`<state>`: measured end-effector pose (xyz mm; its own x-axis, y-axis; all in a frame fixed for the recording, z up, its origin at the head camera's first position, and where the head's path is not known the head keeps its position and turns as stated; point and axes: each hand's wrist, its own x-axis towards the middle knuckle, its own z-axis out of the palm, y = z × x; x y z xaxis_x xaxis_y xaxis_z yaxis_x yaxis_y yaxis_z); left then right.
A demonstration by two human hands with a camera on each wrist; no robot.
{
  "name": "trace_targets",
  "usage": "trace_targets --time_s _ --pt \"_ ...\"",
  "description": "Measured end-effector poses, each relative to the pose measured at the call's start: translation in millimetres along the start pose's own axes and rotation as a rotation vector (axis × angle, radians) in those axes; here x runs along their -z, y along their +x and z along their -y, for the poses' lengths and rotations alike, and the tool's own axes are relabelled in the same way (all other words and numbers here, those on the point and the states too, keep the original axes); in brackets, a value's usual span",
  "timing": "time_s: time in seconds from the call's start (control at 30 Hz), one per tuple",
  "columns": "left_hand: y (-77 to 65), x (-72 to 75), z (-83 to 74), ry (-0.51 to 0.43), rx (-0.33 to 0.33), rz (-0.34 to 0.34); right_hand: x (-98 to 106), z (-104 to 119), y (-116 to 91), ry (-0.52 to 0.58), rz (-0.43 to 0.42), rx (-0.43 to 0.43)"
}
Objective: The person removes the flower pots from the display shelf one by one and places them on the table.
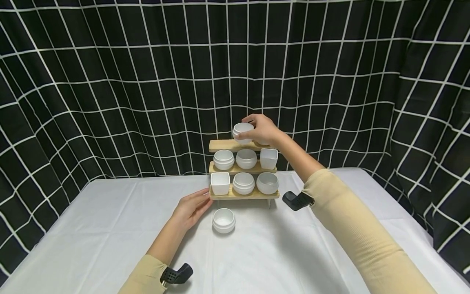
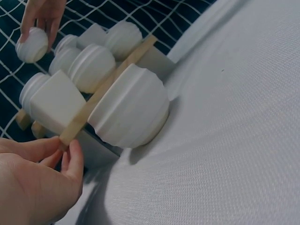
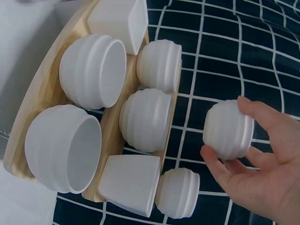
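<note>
My right hand (image 1: 262,129) holds a small round white pot (image 1: 240,128) just above the top board (image 1: 222,145) of a three-tier wooden stand. In the right wrist view, thumb and fingers grip that pot at its sides, apart from the stand. Another round pot (image 3: 178,192) sits on the top tier, mostly hidden by my right hand in the head view. At the lower left, my left hand (image 1: 189,207) pinches the end of the bottom board (image 2: 96,96) between thumb and fingers. A ridged white pot (image 1: 224,225) stands upright on the table in front of the stand.
The middle tier bears two round pots (image 1: 246,159) and a square pot (image 1: 269,159) at right. On the bottom tier a square pot (image 1: 220,184) stands left of two round ones (image 1: 267,183). White cloth (image 1: 110,228) covers the table; a black gridded curtain (image 1: 165,94) hangs behind.
</note>
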<state>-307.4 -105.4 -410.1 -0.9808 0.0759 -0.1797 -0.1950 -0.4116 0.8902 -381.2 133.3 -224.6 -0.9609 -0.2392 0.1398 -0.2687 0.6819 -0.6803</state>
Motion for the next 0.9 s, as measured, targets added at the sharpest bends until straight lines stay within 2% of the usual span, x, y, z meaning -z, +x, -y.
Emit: trace_targets --time_s 0.13,0.37,0.6,0.9 --pt "-0.2 1.0 0.6 -0.018 -0.006 0.014 -1 -3 -2 0.01 0.0 -0.008" --pt "3.9 -0.1 2.4 0.009 0.016 -0.036 -3 -6 -8 0.049 0.003 -0.024" --pt "3.2 0.3 1.8 0.005 0.024 -0.043 -4 -10 -13 0.069 0.006 -0.004" --pt "5.0 0.9 2.1 0.006 0.02 -0.042 -6 -14 -20 0.145 -0.003 0.029"
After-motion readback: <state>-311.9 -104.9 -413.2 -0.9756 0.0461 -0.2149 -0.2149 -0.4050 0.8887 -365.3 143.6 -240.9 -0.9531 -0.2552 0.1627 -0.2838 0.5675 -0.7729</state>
